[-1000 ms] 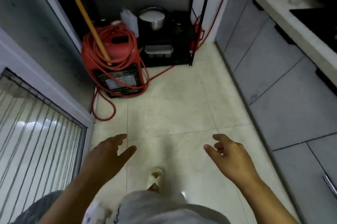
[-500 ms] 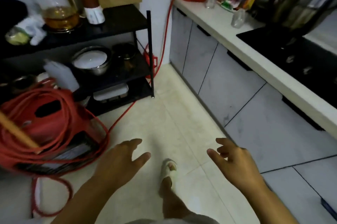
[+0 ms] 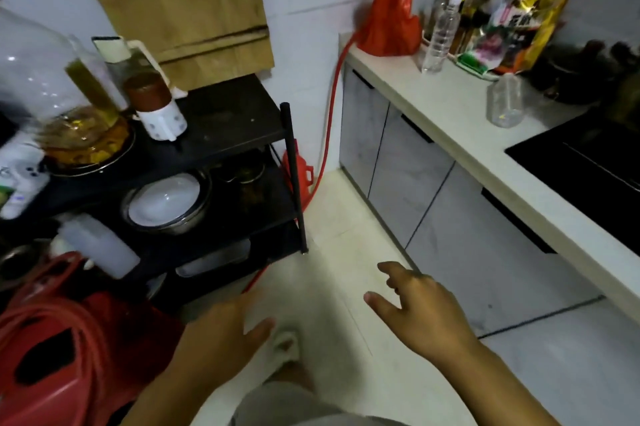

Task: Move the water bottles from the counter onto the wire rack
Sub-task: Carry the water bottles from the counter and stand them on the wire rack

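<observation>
Two clear plastic water bottles stand on the white counter at the right. The tall one has a white cap and is near the back, beside a red bag. The short one stands nearer, close to the black cooktop. The black rack is at the left, its shelves crowded with jars and a pot. My left hand and my right hand hang low over the floor, fingers spread, holding nothing, far below the counter.
A red plastic bag and packets and sauce bottles crowd the counter's back corner. A black cooktop lies at the right. A red machine wrapped in red hose sits at lower left. Grey cabinet doors line the right.
The view has swung up and to the right, from the floor to the counter and its bottles. Both hands have stayed low and empty, fingers apart.
</observation>
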`<control>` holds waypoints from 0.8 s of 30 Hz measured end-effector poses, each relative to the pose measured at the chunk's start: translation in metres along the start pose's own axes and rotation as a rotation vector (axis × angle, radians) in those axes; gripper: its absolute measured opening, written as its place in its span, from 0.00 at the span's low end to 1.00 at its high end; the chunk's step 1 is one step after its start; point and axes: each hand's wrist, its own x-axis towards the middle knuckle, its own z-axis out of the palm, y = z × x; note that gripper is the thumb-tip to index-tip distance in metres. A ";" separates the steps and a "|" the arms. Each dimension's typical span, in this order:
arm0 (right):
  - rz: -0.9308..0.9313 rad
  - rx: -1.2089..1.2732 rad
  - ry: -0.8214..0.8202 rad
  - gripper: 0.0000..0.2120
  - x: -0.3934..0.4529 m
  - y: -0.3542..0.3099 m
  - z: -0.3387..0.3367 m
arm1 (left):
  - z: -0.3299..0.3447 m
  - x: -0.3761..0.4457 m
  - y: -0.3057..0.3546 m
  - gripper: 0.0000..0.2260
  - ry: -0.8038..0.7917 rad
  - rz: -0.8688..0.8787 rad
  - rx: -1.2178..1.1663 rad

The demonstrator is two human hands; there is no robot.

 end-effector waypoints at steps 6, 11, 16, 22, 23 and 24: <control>0.079 -0.075 -0.009 0.27 0.125 0.013 -0.026 | -0.037 0.150 0.008 0.22 -0.082 -0.024 0.011; 0.224 -0.040 0.121 0.26 0.219 0.021 -0.084 | -0.102 0.283 0.068 0.24 -0.118 0.149 0.072; 0.432 0.018 0.296 0.28 0.264 0.053 -0.134 | -0.143 0.382 0.161 0.22 -0.047 0.461 0.228; 0.624 0.082 0.403 0.27 0.296 0.111 -0.168 | -0.121 0.453 0.272 0.24 -0.190 0.700 0.210; 0.635 0.096 0.411 0.27 0.303 0.120 -0.172 | -0.116 0.461 0.286 0.24 -0.207 0.730 0.219; 0.638 0.105 0.417 0.27 0.310 0.129 -0.174 | -0.111 0.467 0.298 0.24 -0.222 0.752 0.226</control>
